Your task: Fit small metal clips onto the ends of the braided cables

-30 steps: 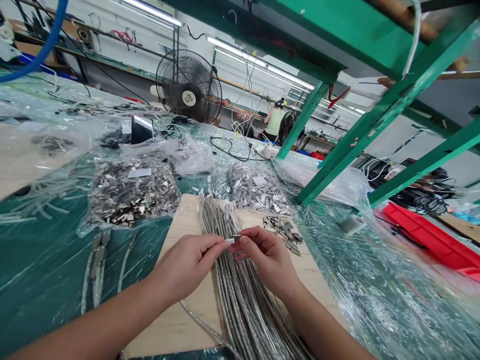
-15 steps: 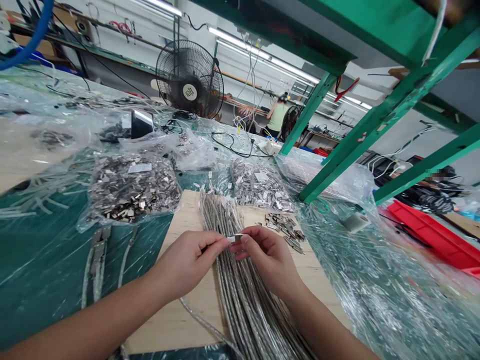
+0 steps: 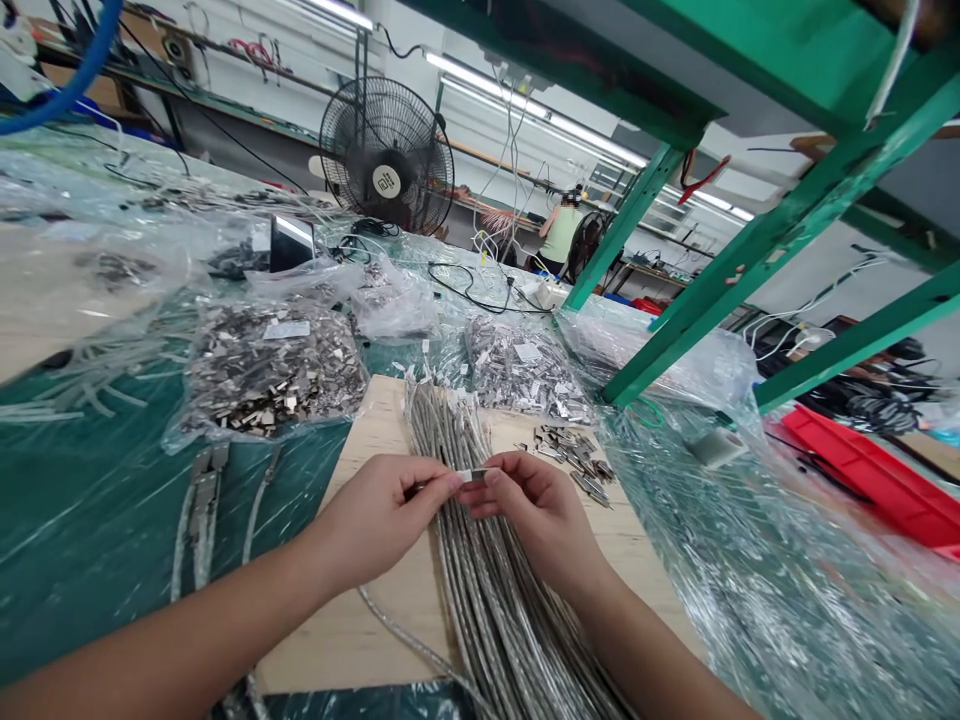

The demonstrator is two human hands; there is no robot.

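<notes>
My left hand [image 3: 390, 515] is closed in a pinch on the white end of a cable, whose braided length [image 3: 409, 643] seems to come out below the hand and curve toward the bottom. My right hand [image 3: 547, 520] pinches a small flat metal shell [image 3: 478, 474] between thumb and forefinger. The shell meets the white cable end; how far one sits inside the other, I cannot tell. Beneath both hands lies a thick bundle of silvery braided cables [image 3: 491, 600] on a wooden board [image 3: 360, 655]. Loose metal shells [image 3: 577, 455] are scattered right of the bundle.
Bags of metal parts [image 3: 277, 365] and of white-and-silver pieces [image 3: 525, 365] lie behind the board. Several cables with metal ends [image 3: 204, 500] rest at left. A green frame [image 3: 630, 240] slants overhead, a fan [image 3: 386, 160] stands behind, a red bin [image 3: 870, 480] sits right.
The metal shell and white cable end appear pressed slightly closer in line between my fingers. The whole view has shifted a little; both hands keep their grips.
</notes>
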